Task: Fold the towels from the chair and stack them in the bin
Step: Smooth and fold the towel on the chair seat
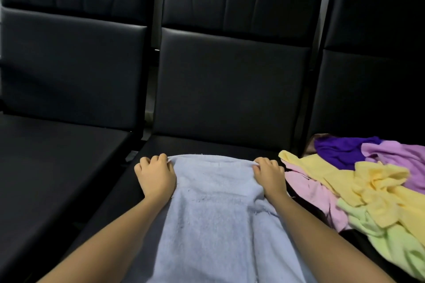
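Spread on the middle chair seat (207, 145), the pale blue towel (218, 213) — soft, light, floppy — is pinched at its far corners by the left hand (156, 177) and right hand (269, 174) — corners look like the best hold for folding.

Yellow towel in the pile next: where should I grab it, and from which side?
Probably pinch the yellow towel at its flat corner pointing toward the middle chair, coming from the left; that corner lies free, while its bunched middle overlaps the green towel.
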`<control>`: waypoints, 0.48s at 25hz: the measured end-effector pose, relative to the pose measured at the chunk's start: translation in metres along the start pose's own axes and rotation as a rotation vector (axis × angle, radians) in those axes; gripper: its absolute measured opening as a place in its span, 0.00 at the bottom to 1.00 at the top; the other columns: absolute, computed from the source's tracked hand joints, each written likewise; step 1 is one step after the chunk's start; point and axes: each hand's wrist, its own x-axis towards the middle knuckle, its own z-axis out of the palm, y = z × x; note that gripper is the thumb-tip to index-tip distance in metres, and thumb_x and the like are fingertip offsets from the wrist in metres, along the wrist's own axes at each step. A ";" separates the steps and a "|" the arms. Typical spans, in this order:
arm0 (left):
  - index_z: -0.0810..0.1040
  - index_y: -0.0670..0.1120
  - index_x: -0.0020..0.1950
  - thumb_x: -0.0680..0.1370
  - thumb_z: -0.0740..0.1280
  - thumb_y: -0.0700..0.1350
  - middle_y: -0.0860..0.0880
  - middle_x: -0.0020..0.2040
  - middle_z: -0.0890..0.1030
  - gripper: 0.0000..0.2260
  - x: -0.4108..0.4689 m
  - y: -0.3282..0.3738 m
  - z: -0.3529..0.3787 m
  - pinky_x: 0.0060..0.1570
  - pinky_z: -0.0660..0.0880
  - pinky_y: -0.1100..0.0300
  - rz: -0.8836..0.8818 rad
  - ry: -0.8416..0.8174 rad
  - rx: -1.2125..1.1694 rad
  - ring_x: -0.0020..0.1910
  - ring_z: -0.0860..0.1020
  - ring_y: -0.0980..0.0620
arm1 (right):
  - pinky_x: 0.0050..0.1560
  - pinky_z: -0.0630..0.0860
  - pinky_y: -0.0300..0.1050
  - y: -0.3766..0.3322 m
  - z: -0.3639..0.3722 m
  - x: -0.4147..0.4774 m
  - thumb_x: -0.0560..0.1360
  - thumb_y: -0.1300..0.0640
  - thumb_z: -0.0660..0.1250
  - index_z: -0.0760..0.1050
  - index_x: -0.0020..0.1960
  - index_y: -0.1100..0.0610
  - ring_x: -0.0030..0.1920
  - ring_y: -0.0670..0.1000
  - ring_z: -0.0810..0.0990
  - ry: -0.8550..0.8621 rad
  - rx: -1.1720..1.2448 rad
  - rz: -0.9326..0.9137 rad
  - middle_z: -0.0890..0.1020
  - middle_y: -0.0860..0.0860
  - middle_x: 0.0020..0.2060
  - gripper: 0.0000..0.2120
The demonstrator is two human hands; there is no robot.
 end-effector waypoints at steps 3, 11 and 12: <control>0.78 0.43 0.46 0.77 0.63 0.44 0.46 0.44 0.81 0.06 -0.013 -0.005 -0.008 0.52 0.61 0.52 0.042 0.004 -0.036 0.52 0.73 0.42 | 0.57 0.63 0.45 0.007 -0.010 -0.026 0.81 0.54 0.55 0.70 0.58 0.53 0.58 0.53 0.72 0.043 0.052 0.025 0.77 0.50 0.55 0.09; 0.77 0.43 0.43 0.77 0.65 0.44 0.48 0.41 0.79 0.05 -0.044 -0.014 -0.050 0.43 0.65 0.57 0.134 -0.125 -0.221 0.44 0.77 0.45 | 0.49 0.63 0.45 0.020 -0.052 -0.093 0.77 0.59 0.60 0.72 0.50 0.52 0.53 0.53 0.75 0.049 -0.048 -0.077 0.79 0.48 0.48 0.05; 0.78 0.44 0.44 0.76 0.66 0.46 0.49 0.41 0.80 0.06 -0.041 -0.012 -0.058 0.42 0.66 0.58 0.121 -0.165 -0.260 0.44 0.78 0.46 | 0.46 0.63 0.45 0.025 -0.062 -0.091 0.75 0.59 0.62 0.73 0.46 0.51 0.51 0.53 0.77 0.046 -0.013 -0.094 0.80 0.49 0.45 0.04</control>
